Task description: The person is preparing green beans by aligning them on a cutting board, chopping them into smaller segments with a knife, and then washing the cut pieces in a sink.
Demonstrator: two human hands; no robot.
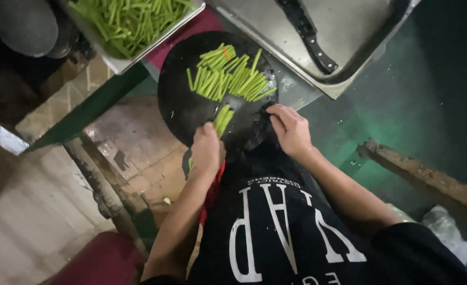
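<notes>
A round black cutting board lies in front of me with a pile of cut green stalk pieces on its far half. My left hand rests at the board's near edge, shut on a small bunch of green stalks that pokes out toward the pile. My right hand lies at the board's right rim, fingers curled on the edge, with nothing visibly in it.
A metal tray of cut green stalks stands at the upper left. A large steel tray at the upper right holds a black-handled knife. Tiled floor shows at the left, and a dark green counter at the right.
</notes>
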